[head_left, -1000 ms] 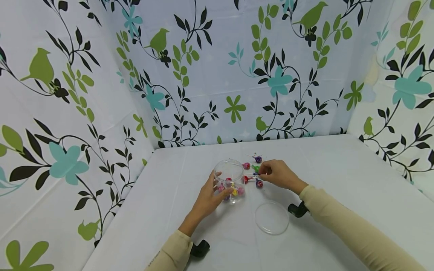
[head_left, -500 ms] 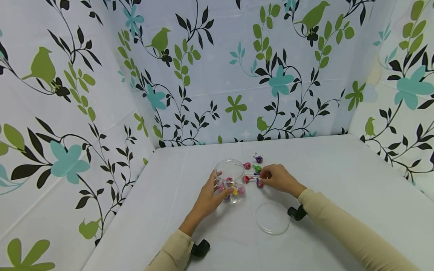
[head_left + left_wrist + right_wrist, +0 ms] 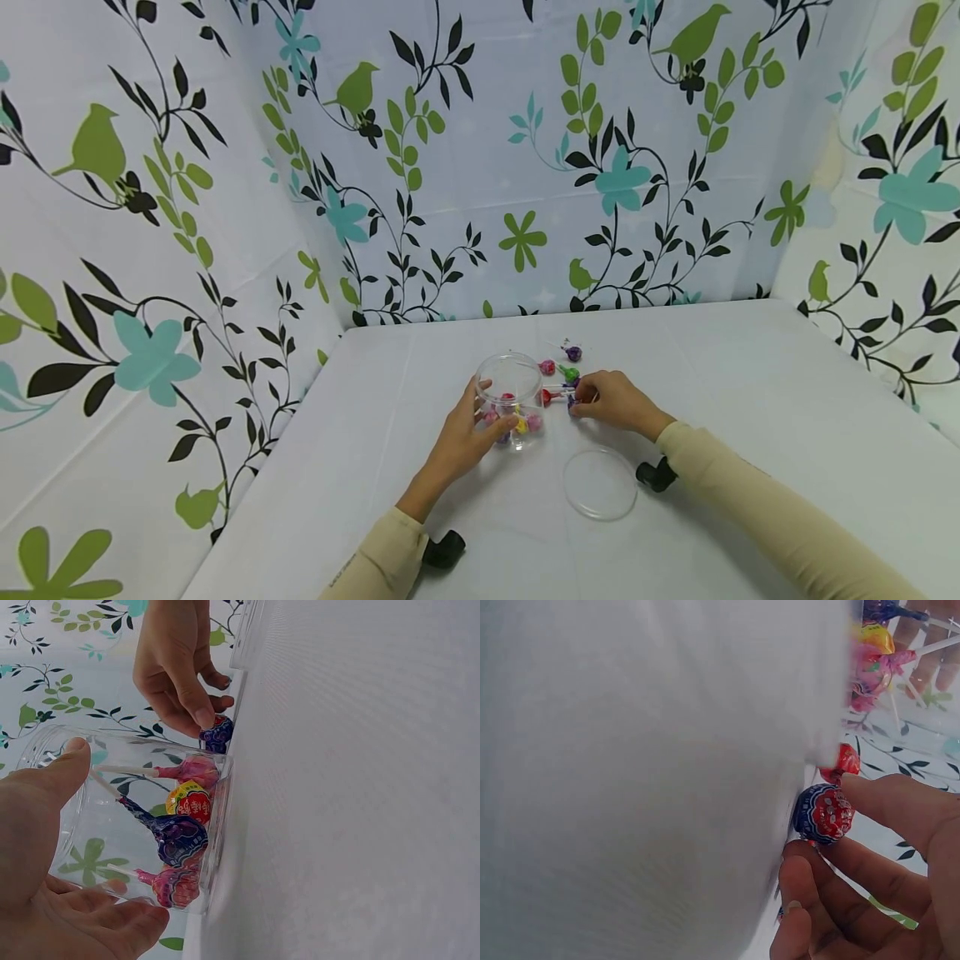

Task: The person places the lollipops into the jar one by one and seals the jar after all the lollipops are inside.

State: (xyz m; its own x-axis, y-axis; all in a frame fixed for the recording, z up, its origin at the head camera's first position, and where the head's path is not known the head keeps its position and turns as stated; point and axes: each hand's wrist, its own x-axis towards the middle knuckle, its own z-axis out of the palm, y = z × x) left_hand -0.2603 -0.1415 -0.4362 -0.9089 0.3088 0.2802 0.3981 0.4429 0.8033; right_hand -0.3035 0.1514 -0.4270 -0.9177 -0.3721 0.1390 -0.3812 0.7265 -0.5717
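My left hand [image 3: 461,433] grips a clear plastic jar [image 3: 509,377] from its left side, thumb across the near wall. Inside the jar lie several wrapped lollipops, among them a dark blue one [image 3: 180,838], a pink one [image 3: 196,771] and a yellow-and-red one [image 3: 190,802]. To the right of the jar, my right hand [image 3: 618,402] pinches a blue-and-red lollipop [image 3: 823,814] by its wrapped head, thumb above and fingertips below, low at the table. Just beyond that head shows a red lollipop [image 3: 847,760].
Behind the jar on the white table [image 3: 712,358] lie a pink lollipop [image 3: 547,367], a green lollipop [image 3: 570,374] and a purple lollipop [image 3: 573,354]. A clear round lid [image 3: 600,518] lies flat in front. Patterned curtains [image 3: 465,167] enclose the table's back and sides.
My right hand has shifted slightly down toward me, from the lollipop sticks onto the head of the blue-and-red lollipop. The left hand and jar stay in place.
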